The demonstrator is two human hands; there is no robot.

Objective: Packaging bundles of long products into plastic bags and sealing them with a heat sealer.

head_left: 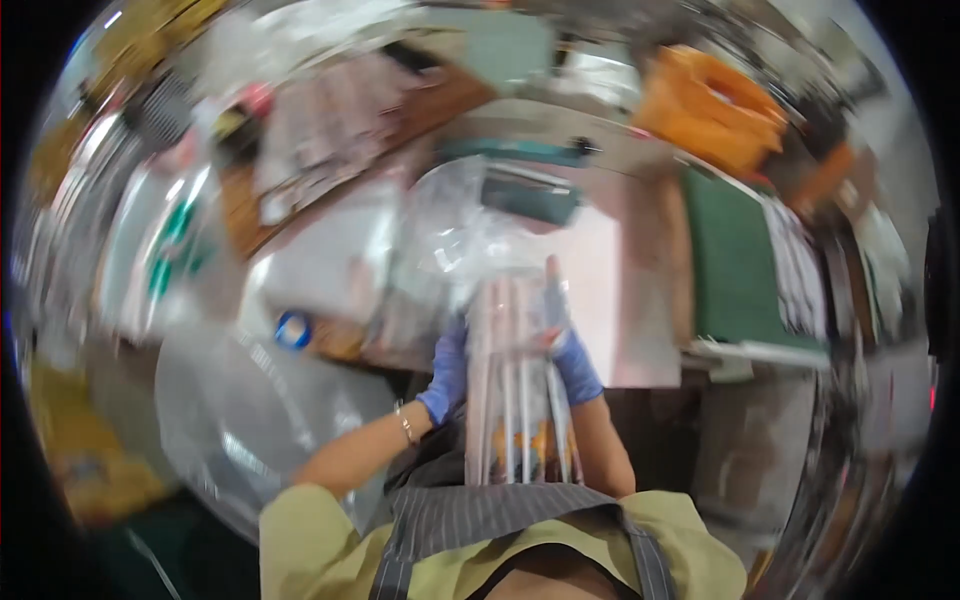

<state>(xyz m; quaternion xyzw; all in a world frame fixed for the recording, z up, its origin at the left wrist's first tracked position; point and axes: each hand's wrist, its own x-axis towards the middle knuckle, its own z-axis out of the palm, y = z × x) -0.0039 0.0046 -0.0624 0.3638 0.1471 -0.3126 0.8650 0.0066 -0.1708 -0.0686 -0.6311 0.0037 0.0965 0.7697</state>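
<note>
A bundle of long, pale flat packets (pixel 520 370) runs away from my apron, side by side, with orange and dark print at the near end. Clear film seems to cover them, but blur hides its edges. My left hand (pixel 450 375), in a purple-blue glove, presses along the bundle's left side. On the opposite side my right hand (pixel 572 352), gloved the same way with some fingertips bare, grips it with the thumb side up. Just past the bundle lies a crumpled clear plastic bag (pixel 445 220); whether it joins the film on the packets I cannot tell.
Beyond stands a dark green box-like thing (pixel 530 195). A brown board (pixel 430 115) carries stacked packets at the far left. A blue tape roll (pixel 293 329) sits near a large clear bag (pixel 260 420). Rightward are a green stack (pixel 735 260) and an orange bag (pixel 710 110).
</note>
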